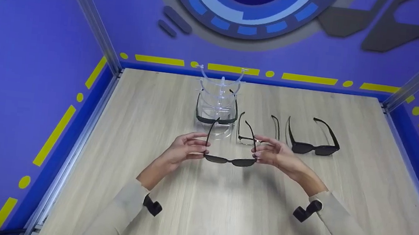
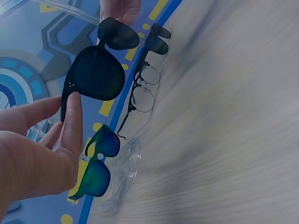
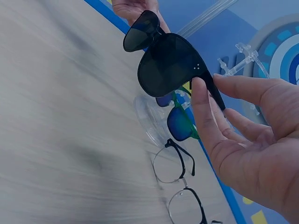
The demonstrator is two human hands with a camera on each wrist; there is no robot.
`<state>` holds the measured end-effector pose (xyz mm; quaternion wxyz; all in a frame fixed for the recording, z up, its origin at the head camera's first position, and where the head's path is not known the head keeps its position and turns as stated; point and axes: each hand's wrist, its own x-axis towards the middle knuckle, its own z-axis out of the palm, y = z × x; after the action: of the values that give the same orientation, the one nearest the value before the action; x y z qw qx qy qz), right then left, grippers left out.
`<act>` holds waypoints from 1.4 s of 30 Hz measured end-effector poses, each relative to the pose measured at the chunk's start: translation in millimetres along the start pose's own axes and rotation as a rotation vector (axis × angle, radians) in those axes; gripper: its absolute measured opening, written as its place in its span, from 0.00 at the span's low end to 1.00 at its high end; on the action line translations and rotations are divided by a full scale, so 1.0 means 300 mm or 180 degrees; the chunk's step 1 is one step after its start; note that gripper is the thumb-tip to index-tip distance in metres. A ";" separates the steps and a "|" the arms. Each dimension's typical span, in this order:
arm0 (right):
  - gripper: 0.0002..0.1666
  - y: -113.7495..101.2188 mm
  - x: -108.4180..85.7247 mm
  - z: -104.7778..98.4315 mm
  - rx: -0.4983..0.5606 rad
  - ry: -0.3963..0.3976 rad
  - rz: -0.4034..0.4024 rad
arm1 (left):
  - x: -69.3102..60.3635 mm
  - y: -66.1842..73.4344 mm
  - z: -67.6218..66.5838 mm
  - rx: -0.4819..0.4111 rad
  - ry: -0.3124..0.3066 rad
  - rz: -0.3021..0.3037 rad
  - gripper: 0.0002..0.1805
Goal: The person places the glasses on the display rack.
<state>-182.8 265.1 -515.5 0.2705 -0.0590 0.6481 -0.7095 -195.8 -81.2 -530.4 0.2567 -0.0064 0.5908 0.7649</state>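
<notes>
Both hands hold a pair of black sunglasses above the table, with its lenses toward the person and its arms extended away. The left hand pinches the left temple near the hinge between thumb and fingers. On the opposite temple, the right hand has a similar pinch. Just beyond stands a clear plastic display stand, its lowest tier bearing green-framed sunglasses with bluish lenses. Half-rim eyeglasses with clear lenses lie on the table behind the right hand, which partly covers them in the head view.
Another pair of dark sunglasses lies unfolded on the table to the right. The wood-grain table is bordered by blue panels on the left, right and back. Upper tiers of the stand carry no glasses.
</notes>
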 end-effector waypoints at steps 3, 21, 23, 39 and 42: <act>0.42 -0.018 0.009 0.005 -0.0013 -0.0006 -0.0017 | -0.005 0.017 -0.004 0.0006 0.0011 0.0051 0.30; 0.41 -0.125 0.038 0.029 -0.0284 0.0002 0.0002 | -0.012 0.091 -0.028 -0.0012 0.0061 0.0166 0.29; 0.41 -0.130 0.041 0.031 -0.0282 0.0024 0.0005 | -0.008 0.095 -0.030 -0.0018 0.0054 0.0172 0.29; 0.42 -0.160 0.117 0.028 -0.0234 0.0080 -0.0014 | 0.038 0.133 -0.059 -0.0047 0.0207 0.0201 0.31; 0.42 -0.164 0.131 0.034 -0.0218 0.0139 -0.0004 | 0.048 0.140 -0.068 -0.0049 0.0219 0.0194 0.31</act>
<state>-226.7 238.8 -477.6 0.2537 -0.0531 0.6778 -0.6881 -231.2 -101.1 -503.3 0.2127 -0.0166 0.5932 0.7762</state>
